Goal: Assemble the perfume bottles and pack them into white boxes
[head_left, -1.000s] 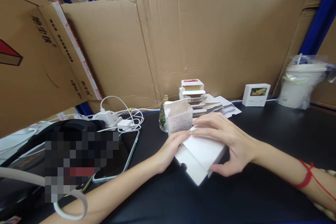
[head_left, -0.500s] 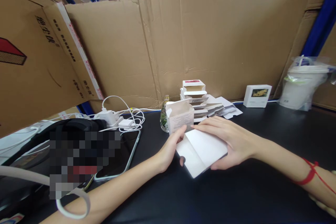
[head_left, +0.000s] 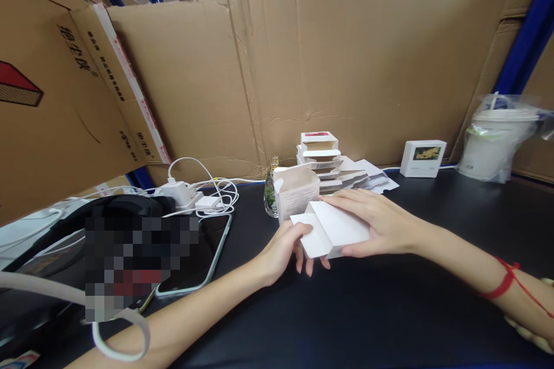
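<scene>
A plain white folding paper box (head_left: 346,226) is held between both hands above the black tabletop, its end flap (head_left: 318,239) sticking out to the left. My right hand (head_left: 376,222) grips the box body from the right, fingers along the far side and thumb near the front edge. My left hand (head_left: 288,248) pinches the flap, thumb on top and fingers underneath. Just behind stands an opened white carton (head_left: 298,193) with printed text. Further back is a stack of white boxes (head_left: 320,153), beside flattened cartons (head_left: 372,176).
A glass bottle (head_left: 270,196) stands left of the opened carton. To the left lie a tablet (head_left: 208,253), a charger (head_left: 175,190) with tangled white cables and a black bag (head_left: 108,207). A small white box (head_left: 423,158) and a bagged cup (head_left: 489,144) stand at the back right.
The box has opened from a flatter shape into a squarer form and tilted. My left thumb has moved onto the flap, and its fingers have come underneath.
</scene>
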Available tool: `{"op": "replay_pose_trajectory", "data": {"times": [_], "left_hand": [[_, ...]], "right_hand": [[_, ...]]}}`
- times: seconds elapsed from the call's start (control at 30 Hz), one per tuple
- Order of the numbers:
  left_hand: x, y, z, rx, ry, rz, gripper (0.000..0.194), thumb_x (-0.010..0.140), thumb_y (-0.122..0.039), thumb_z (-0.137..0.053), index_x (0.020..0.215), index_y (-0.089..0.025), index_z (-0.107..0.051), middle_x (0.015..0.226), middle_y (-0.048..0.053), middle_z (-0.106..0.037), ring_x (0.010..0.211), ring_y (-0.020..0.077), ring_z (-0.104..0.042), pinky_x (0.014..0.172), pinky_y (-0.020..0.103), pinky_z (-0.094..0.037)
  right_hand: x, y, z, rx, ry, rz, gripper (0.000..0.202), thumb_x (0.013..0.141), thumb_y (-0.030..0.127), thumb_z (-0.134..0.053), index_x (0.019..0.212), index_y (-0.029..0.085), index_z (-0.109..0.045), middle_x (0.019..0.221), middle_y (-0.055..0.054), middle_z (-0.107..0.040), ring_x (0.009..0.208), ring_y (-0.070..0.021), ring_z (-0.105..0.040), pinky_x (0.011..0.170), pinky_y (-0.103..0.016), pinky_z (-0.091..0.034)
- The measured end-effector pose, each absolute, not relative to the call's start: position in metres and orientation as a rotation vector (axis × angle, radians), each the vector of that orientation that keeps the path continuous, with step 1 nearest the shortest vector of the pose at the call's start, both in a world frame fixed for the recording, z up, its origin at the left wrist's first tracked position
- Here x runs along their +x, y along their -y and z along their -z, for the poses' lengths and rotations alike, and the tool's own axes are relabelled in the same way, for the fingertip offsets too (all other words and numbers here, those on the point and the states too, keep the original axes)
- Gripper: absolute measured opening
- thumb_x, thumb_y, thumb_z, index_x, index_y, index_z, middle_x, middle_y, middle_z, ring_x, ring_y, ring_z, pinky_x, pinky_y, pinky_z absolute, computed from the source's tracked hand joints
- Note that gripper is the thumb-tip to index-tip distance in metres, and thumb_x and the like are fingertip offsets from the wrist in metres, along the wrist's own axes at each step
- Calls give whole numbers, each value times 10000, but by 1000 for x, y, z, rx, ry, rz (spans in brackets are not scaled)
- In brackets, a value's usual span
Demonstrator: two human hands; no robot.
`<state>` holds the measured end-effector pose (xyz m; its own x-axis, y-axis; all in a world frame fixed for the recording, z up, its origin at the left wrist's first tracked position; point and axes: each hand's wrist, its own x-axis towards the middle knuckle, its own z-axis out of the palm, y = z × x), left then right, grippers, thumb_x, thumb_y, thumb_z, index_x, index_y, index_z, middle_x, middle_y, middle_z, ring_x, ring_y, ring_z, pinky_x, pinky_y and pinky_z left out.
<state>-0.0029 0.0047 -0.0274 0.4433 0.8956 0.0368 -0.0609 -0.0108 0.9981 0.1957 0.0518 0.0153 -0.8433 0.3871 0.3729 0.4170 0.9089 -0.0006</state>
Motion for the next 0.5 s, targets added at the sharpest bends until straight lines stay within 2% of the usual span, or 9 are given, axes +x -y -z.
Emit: {"op": "replay_pose_trajectory", "data": {"times": [0.1,0.5], "left_hand": [[-2,-4,27,1367,-848,-920,382,721,-325,-348,611,-42,-579,548,136,-613,353,109,-480,332,187,-315],[-1,-4,27,1377,-866,-926,386,746,-324,-334,670,-39,-583,495,110,-591,346,112,-470,330,185,-306]], "right_hand": [[197,-52,-16,-595,2720,50,732,773,593,-488,1283,69,-452,1131,-178,-565,982,-253,-562,797,-407,-466],[193,-51,-15,-675,2720,-79,778,695,550,-607,1295,85,-437,1139,-152,-567,1004,-251,-549,823,-406,-453]]}}
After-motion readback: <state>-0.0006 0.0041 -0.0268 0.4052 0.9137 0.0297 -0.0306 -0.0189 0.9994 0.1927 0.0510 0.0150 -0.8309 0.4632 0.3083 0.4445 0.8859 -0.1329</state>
